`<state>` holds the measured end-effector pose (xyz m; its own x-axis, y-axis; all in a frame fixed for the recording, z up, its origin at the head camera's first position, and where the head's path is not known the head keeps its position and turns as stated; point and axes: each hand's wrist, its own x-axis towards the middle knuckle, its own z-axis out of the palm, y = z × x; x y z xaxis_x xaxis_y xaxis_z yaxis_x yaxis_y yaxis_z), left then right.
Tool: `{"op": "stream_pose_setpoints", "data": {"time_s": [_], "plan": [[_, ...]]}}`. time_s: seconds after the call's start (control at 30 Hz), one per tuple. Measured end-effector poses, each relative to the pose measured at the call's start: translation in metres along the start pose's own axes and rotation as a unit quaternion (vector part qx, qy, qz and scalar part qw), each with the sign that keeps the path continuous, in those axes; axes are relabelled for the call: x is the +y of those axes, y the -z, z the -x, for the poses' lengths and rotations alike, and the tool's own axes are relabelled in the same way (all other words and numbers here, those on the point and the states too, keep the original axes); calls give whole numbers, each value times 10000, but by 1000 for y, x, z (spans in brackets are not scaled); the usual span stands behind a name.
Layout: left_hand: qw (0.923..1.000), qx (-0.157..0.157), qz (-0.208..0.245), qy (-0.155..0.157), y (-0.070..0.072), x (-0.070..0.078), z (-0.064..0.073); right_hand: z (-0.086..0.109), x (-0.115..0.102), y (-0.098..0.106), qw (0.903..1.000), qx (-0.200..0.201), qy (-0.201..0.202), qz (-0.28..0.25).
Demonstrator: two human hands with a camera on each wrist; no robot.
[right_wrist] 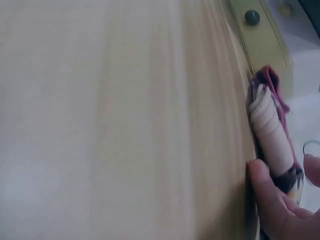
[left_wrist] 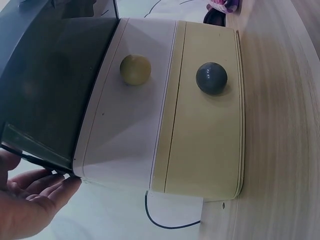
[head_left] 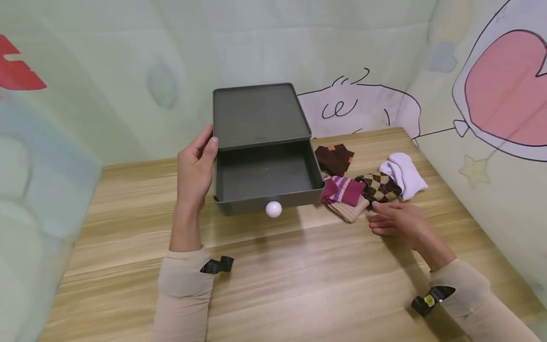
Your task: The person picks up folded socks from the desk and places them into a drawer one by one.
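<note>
A small drawer cabinet has a dark grey top [head_left: 260, 116], and its grey upper drawer [head_left: 266, 176] is pulled out with nothing in it. Below are a white drawer [left_wrist: 122, 120] and a yellow drawer [left_wrist: 205, 140], both closed. My left hand [head_left: 193, 173] rests on the cabinet's left side, its fingers touching the grey upper part. Folded socks lie right of the cabinet: maroon striped [head_left: 348, 189], beige ribbed [head_left: 348, 211], argyle [head_left: 380, 186], dark brown [head_left: 334, 159] and white [head_left: 403, 175]. My right hand [head_left: 403, 222] is at the argyle sock's near edge, its fingers extended.
A white round knob [head_left: 273, 209] sticks out from the upper drawer's front. Wood-grain tabletop [head_left: 265, 289] stretches toward me. Printed cloth walls [head_left: 162, 52] enclose the back and both sides.
</note>
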<state>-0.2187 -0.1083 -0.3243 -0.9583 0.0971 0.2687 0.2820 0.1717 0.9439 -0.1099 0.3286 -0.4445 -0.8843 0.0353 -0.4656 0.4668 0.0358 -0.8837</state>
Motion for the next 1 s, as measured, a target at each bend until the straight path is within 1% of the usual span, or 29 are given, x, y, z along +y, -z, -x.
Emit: {"op": "stream_pose_setpoints", "data": {"time_s": [0.1, 0.23, 0.27, 0.37, 0.47, 0.5, 0.57, 0.7, 0.73, 0.8, 0.87, 1.0], "plan": [[10000, 27, 8, -14, 2, -1, 0, -9, -9, -15, 10000, 76, -63, 15], [10000, 73, 32, -16, 5, -2, 0, -23, -19, -34, 9987, 491, -53, 119], [10000, 80, 35, -22, 5, -2, 0, -27, -21, -38, 9980, 588, -29, 219], [9999, 103, 52, -47, 5, -1, 0, -36, -28, -49, 9915, 993, 39, 841], [9999, 95, 39, -38, 6, -1, 0, -41, -35, -63, 9793, 1328, 210, 1517], [9999, 96, 24, -35, 6, -1, 0, -43, -37, -68, 9772, 1381, 275, 1589], [10000, 87, 9, -38, 6, -1, 0, -48, -40, -76, 9781, 1367, 433, 1507], [9999, 78, -2, -64, 5, -1, 0, -56, -43, -92, 9848, 1211, 733, 1004], [10000, 71, 1, -70, 4, -1, 0, -57, -42, -95, 9851, 1206, 826, 911], [9999, 65, -14, -81, 4, -1, 0, -60, -41, -99, 9835, 1253, 1004, 830], [10000, 52, -21, -82, 3, -1, 0, -62, -39, -100, 9797, 1391, 1187, 825], [10000, 22, 11, -93, 2, 0, 0, -62, -34, -97, 9719, 1703, 1423, 786]]}}
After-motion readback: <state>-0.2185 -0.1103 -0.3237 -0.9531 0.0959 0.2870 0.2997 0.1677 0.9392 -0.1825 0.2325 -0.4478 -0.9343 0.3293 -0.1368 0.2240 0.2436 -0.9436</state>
